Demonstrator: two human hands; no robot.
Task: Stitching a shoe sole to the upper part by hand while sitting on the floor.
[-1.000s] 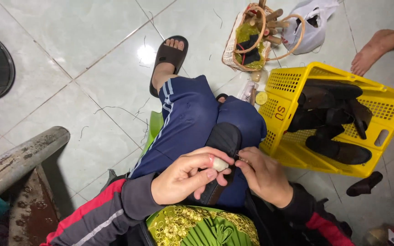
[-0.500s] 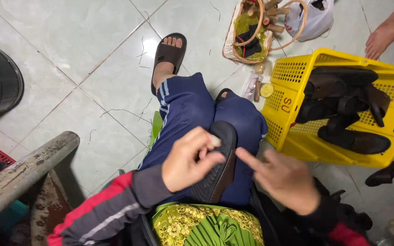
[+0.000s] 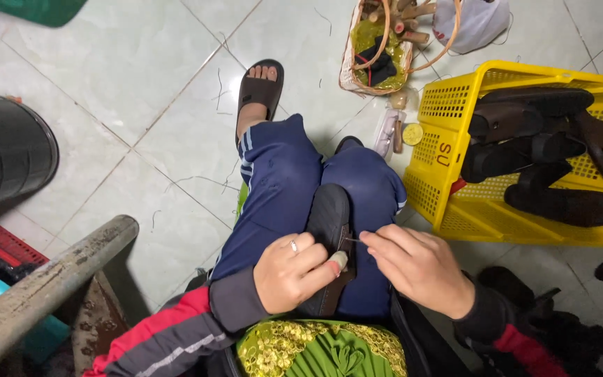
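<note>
Sitting on the floor, a person rests a black shoe sole on the lap, across the knees in blue trousers. The left hand curls around the sole from the left side, and its fingers are bent and pressed against it; the thumb has a small pale cap on its tip (a ring shows on one finger too). The right hand sits just to the right of the sole, and its thumb and first finger pinch something very thin, too small to tell for sure, with the tip touching the sole. To the right stands a yellow basket with more black shoes inside. Farther away, a woven basket holds sticks and bits, with a white bag beside it. One foot in a dark sandal rests on the pale tiled floor. A black bucket sits far to the left.
</note>
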